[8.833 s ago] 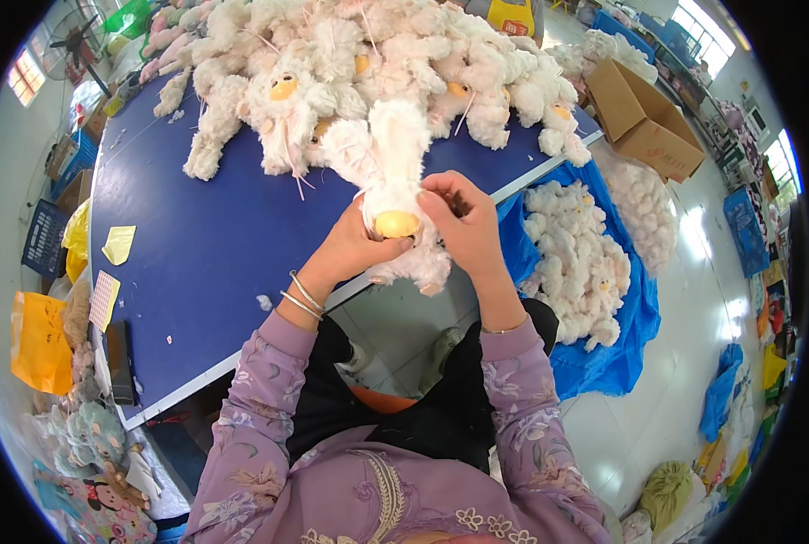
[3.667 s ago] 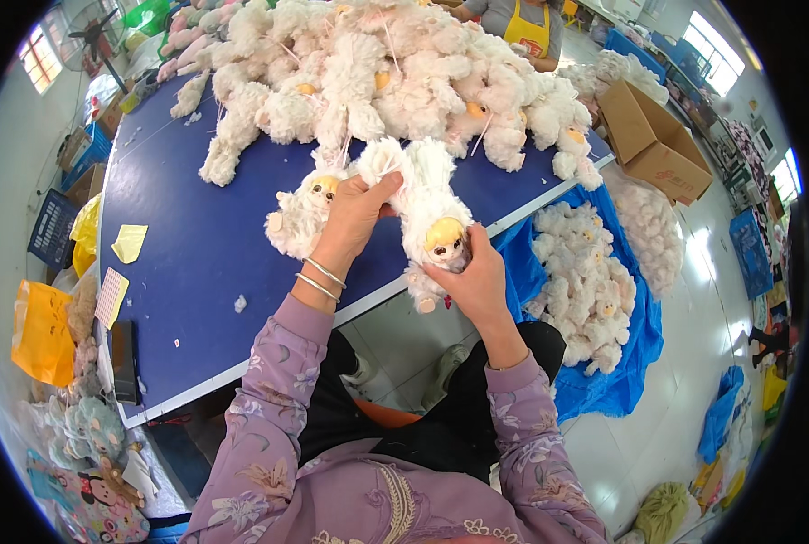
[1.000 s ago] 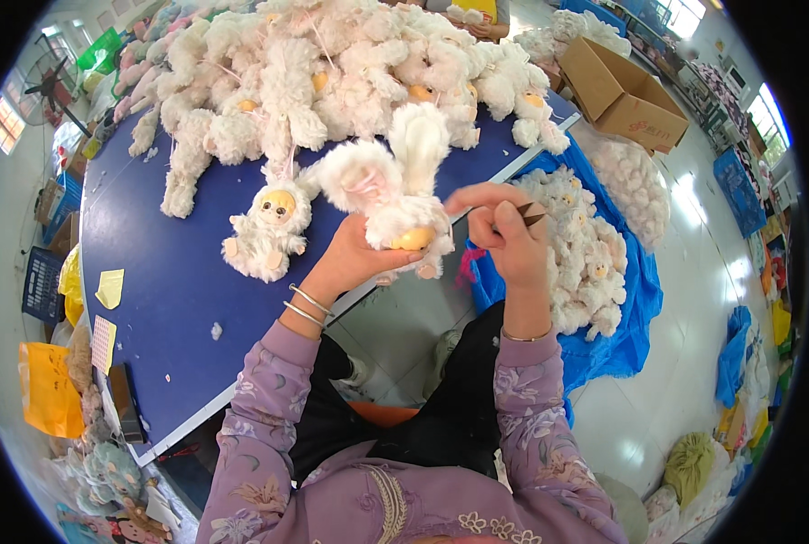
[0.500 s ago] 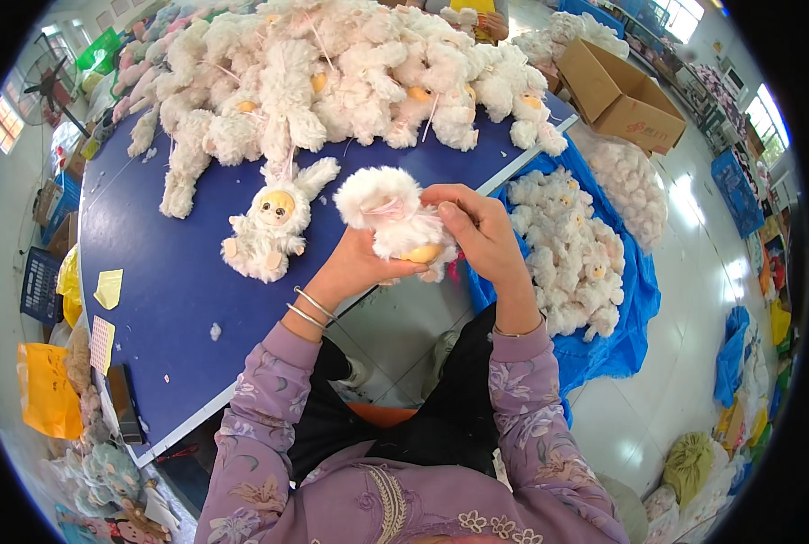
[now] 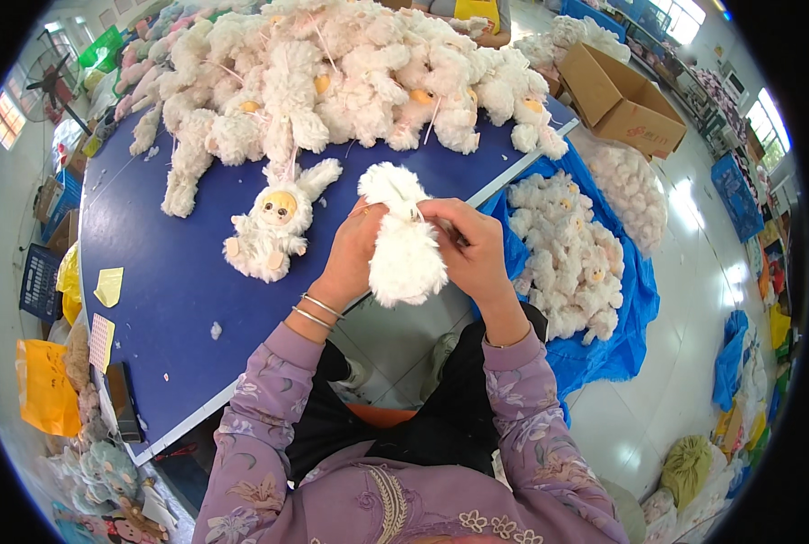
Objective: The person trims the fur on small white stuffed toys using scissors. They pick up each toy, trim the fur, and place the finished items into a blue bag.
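Observation:
Between my two hands, over the table's front edge, is a white plush toy (image 5: 406, 258), its furry back turned up and no face showing. My left hand (image 5: 354, 245) wraps its left side, the fingertips partly hidden by the fur. My right hand (image 5: 472, 243) pinches it at the narrow middle, thumb and forefinger together. To the left, a finished-looking white plush doll (image 5: 273, 222) with a yellow-rimmed face lies face up on the blue table (image 5: 178, 299).
A heap of white plush toys (image 5: 286, 82) covers the table's far side. On the right, a blue sack (image 5: 635, 299) holds more plush pieces, beside an open cardboard box (image 5: 622, 100). A person in a yellow apron (image 5: 477, 13) stands beyond the heap. Paper sheets (image 5: 108, 286) lie at left.
The plush toy has been turned over, so its yellow patch and pink ribbon no longer show and its white back faces up. Both hands have shifted their grip around it.

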The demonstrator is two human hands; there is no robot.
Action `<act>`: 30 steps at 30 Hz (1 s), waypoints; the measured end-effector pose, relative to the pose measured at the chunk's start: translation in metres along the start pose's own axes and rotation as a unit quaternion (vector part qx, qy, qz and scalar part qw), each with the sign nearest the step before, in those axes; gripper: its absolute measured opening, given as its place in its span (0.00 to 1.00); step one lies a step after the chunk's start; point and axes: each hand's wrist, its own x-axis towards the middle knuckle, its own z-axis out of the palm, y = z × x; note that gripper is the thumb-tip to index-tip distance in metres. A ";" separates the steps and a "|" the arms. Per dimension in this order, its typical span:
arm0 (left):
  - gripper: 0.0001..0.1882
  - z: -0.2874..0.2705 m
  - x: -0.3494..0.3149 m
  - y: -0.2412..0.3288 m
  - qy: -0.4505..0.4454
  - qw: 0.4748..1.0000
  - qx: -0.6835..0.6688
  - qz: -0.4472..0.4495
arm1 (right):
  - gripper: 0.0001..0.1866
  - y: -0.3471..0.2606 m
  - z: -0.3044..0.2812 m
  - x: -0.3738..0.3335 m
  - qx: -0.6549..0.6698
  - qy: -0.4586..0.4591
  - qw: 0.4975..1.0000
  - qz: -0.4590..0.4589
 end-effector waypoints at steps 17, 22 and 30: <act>0.25 0.007 -0.006 0.011 0.006 0.885 -0.326 -0.331 | 0.10 0.036 -0.022 -0.001 0.120 0.048 0.950 0.284; 0.23 -0.007 -0.002 0.015 0.025 0.923 -0.249 -0.291 | 0.26 0.040 -0.019 -0.005 0.127 -0.107 0.921 0.352; 0.30 -0.015 -0.002 0.009 0.003 0.958 -0.136 -0.253 | 0.30 0.034 -0.012 -0.010 0.157 -0.129 0.910 0.362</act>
